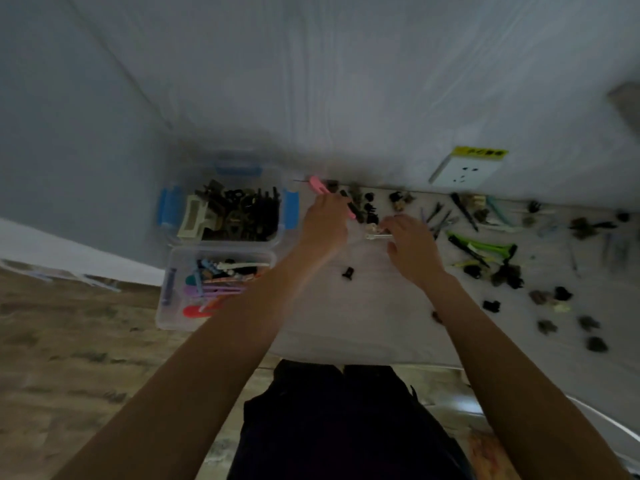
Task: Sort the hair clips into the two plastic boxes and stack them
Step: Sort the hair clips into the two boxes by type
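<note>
While left hand [323, 223] grips slim pink clip [318, 185], right hand [410, 247] pinches pale flat clip [375, 236].

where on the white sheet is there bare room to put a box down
The widest bare patch of the white sheet lies near its front edge, between the two forearms, with one small black clip at its far side. Right of the right hand scattered clips crowd it. The left edge holds both plastic boxes.
</note>
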{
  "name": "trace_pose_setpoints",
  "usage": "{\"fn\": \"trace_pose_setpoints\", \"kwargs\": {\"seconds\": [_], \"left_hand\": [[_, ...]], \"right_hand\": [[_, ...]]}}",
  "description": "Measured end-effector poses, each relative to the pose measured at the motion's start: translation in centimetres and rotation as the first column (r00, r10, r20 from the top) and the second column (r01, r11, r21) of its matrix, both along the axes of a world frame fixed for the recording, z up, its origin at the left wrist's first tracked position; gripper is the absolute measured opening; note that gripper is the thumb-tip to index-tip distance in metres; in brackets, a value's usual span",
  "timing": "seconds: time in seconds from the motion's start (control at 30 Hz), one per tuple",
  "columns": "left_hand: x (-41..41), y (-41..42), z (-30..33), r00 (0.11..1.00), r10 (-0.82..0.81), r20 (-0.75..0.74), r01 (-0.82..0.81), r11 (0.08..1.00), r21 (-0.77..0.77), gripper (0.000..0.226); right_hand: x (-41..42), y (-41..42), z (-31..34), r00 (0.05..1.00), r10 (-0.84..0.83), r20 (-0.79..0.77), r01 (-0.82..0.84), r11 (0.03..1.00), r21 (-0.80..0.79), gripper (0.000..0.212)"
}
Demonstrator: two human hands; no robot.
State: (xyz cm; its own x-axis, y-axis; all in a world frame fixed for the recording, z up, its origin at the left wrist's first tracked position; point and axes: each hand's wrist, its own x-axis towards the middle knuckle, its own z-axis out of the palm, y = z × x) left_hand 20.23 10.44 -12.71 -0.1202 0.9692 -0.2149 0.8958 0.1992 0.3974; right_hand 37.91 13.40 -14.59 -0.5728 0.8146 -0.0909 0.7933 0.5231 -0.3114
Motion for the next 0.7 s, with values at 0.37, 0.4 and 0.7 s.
{"fn": "trace_pose_setpoints", "kwargs": {"seconds": [0.37,0.4,0.7], "left_hand": [[-1.0,0.4,-3.1,0.934,-0.157,-0.320,0.180,0.983,0.042,0.021],[-0.9,0.1,-3.1,0.917,-0.192,-0.350,0.232,0.970,0.076,0.015],[-0.6,0.1,-3.0,0.939,-0.277,-0.203,0.302,0.948,0.102,0.044]], "right_hand": [[2.7,1.1,-2.2,0.997,0.010,0.074,-0.028,0.970,0.242,0.005],[2.9,1.1,-2.2,0.996,0.007,0.094,-0.032,0.964,0.264,0.006],[3.3,1.4,-2.3,0.987,0.122,0.103,-0.150,0.929,0.338,0.022]]}}
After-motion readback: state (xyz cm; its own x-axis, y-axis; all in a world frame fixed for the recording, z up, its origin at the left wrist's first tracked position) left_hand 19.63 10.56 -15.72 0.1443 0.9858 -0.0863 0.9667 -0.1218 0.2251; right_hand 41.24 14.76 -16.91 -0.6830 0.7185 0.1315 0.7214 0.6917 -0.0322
